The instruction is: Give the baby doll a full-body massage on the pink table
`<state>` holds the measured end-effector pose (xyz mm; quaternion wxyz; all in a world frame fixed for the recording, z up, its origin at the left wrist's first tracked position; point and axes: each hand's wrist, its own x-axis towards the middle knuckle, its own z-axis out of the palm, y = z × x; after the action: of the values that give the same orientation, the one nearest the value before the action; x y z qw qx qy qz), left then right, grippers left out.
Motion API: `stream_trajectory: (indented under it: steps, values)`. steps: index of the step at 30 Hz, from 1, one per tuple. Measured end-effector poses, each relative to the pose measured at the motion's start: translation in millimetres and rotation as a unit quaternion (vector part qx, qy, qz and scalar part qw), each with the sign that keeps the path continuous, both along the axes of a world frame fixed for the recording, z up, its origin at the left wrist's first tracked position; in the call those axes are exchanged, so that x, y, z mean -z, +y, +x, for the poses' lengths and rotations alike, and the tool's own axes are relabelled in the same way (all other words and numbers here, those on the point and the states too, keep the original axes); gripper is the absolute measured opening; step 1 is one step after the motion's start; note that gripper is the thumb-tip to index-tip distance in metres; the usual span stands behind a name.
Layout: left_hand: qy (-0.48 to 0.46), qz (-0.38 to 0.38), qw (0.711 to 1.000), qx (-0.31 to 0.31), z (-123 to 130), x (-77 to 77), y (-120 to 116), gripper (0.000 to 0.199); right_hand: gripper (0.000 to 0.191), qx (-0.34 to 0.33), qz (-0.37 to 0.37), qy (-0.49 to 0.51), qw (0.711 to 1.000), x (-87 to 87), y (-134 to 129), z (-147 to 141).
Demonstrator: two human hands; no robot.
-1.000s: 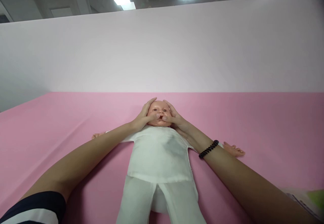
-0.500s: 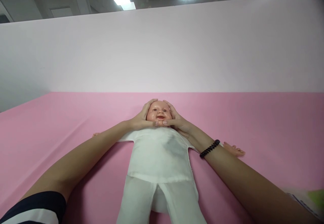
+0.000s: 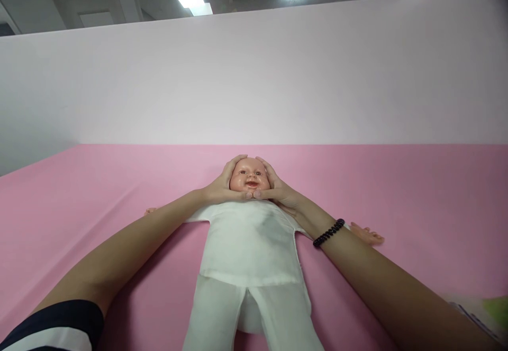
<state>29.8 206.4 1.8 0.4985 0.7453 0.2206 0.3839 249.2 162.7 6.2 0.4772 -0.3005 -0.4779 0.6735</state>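
A baby doll point(image 3: 254, 242) in white clothes lies on its back on the pink surface, arms spread out to both sides. My left hand point(image 3: 224, 186) is wrapped round the left side of the doll's head point(image 3: 250, 173), fingers along its side and top, thumb under the chin. On the other side my right hand point(image 3: 281, 189) cups the head the same way. The two thumb tips nearly meet below the doll's mouth. My right wrist wears a black coiled band point(image 3: 329, 233). The doll's feet lie outside the view.
The pink cloth point(image 3: 416, 197) covers the surface, with a crease at the left. Behind it rises a white partition point(image 3: 254, 81). At the lower right edge is a blurred green and whitish item point(image 3: 495, 308). Ceiling lights and a door show beyond the partition.
My thumbs have shifted slightly inward under the doll's chin, their tips now closer together. The doll and both arms otherwise stay in place.
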Motion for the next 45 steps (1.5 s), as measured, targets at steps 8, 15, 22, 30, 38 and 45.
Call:
stream_trajectory:
  steps: [8,15,22,30,38,45]
  values:
    - [-0.017,-0.011,1.0,0.006,-1.8,1.1,3.1,0.106,0.124,-0.003,-0.007,0.009,1.0,-2.0,-1.9,-1.1]
    - [-0.027,-0.013,1.0,0.002,0.1,0.8,-0.5,0.111,0.128,-0.004,-0.005,0.003,1.0,-1.0,-0.8,-0.5]
    - [-0.023,-0.008,1.0,-0.003,0.3,0.5,-0.1,0.108,0.126,0.001,-0.006,-0.002,1.0,-1.2,-0.8,-0.7]
    - [-0.012,-0.016,1.0,0.01,-1.2,-1.2,-0.9,0.102,0.122,-0.005,-0.011,0.011,1.0,-1.0,-0.5,-0.5]
    - [-0.025,-0.024,0.999,0.008,0.4,-0.6,-2.6,0.11,0.128,-0.003,0.0,0.001,1.0,-0.9,-0.8,-0.4]
    - [-0.025,-0.02,0.999,0.008,-1.7,1.6,3.1,0.106,0.124,-0.002,-0.015,0.007,1.0,-0.3,0.2,-1.1]
